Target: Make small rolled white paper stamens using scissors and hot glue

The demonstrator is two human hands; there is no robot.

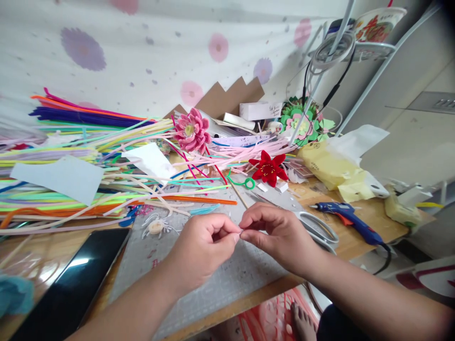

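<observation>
My left hand [202, 246] and my right hand [277, 232] meet fingertip to fingertip above a grey cutting mat [213, 279]. Both are closed in a pinch on something tiny between them that I cannot make out. A thin wooden stick [239, 194] lies just beyond the fingers. A red pipe-cleaner flower [268, 168] with a green loop [245, 182] beside it sits farther back. A pink flower [192, 130] stands behind that.
Several long coloured pipe cleaners [88, 142] are piled across the left. A black tablet [74, 284] lies at the front left. Scissors [316, 227] and a blue glue gun [348, 220] lie to the right, near a yellow bag [327, 166]. A metal rack [341, 42] stands at the back right.
</observation>
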